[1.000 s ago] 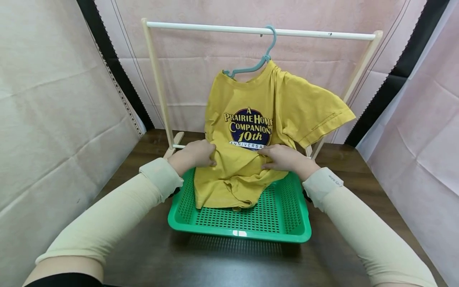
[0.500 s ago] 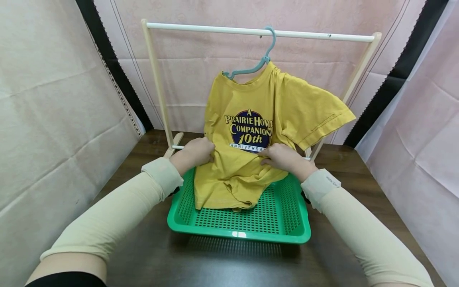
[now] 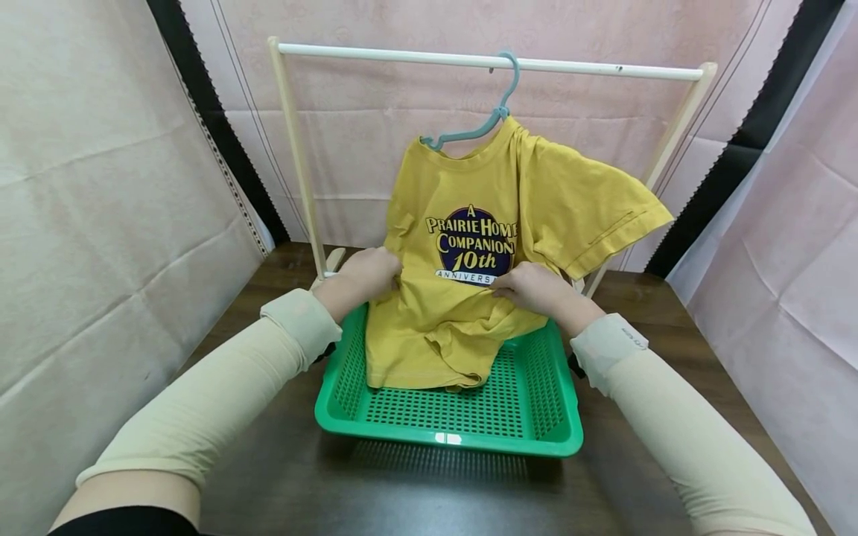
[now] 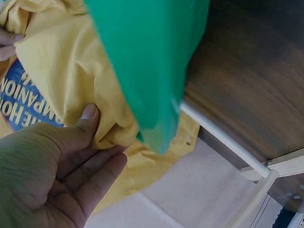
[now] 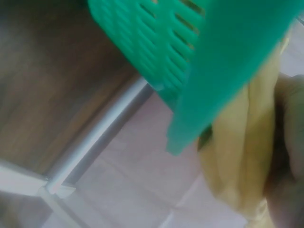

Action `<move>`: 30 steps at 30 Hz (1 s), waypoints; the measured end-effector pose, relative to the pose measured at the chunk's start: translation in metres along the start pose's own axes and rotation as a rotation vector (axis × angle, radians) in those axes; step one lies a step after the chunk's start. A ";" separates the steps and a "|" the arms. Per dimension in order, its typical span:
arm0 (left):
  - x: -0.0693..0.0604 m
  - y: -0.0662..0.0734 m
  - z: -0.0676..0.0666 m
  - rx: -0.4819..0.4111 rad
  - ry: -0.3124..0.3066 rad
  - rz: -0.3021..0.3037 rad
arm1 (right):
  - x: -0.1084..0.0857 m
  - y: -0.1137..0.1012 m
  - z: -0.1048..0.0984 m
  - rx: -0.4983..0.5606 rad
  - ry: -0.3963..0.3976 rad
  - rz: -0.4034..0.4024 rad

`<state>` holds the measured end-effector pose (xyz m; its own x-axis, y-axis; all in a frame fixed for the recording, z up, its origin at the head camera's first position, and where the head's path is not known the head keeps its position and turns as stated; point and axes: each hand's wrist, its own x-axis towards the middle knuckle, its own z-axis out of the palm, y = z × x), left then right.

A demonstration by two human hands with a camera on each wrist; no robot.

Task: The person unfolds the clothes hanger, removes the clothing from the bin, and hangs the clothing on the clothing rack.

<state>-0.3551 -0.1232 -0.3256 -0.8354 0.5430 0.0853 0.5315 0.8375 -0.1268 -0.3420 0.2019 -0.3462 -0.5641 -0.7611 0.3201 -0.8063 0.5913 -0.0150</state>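
A yellow T-shirt [image 3: 462, 179] with a dark printed logo hangs from a blue hanger [image 3: 469, 132], its lower part bunched over a green basket [image 3: 449, 439]. One sleeve spreads out to the right; the hanger's right arm is hidden under the cloth. My left hand [image 3: 365, 277] pinches the shirt's left side between thumb and fingers, as the left wrist view shows with the hand [image 4: 61, 166] on a fold. On the other side my right hand [image 3: 536, 289] pinches cloth just below the logo. Only part of that hand [image 5: 289, 142] shows in the right wrist view, beside the yellow fabric.
A white rail [image 3: 375, 53] on pale side posts [image 3: 295, 156] carries the hanger's hook. Brown wooden tabletop [image 3: 442, 499] lies under the basket. Pale cloth walls [image 3: 134, 186] enclose the left, right and back.
Both hands stay at the shirt. My left hand has risen slightly, and its fingertips have gone out of sight behind the cloth. My right fingers have drawn closer together on the fabric.
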 end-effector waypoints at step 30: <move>0.008 -0.007 -0.051 -0.012 0.291 -0.305 | 0.015 0.003 -0.046 -0.186 0.187 0.256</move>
<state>-0.3585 -0.1212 -0.2740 -0.8812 0.2632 0.3927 0.2688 0.9623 -0.0416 -0.3444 0.2045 -0.2984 -0.6875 -0.5303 0.4961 -0.5873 0.8078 0.0497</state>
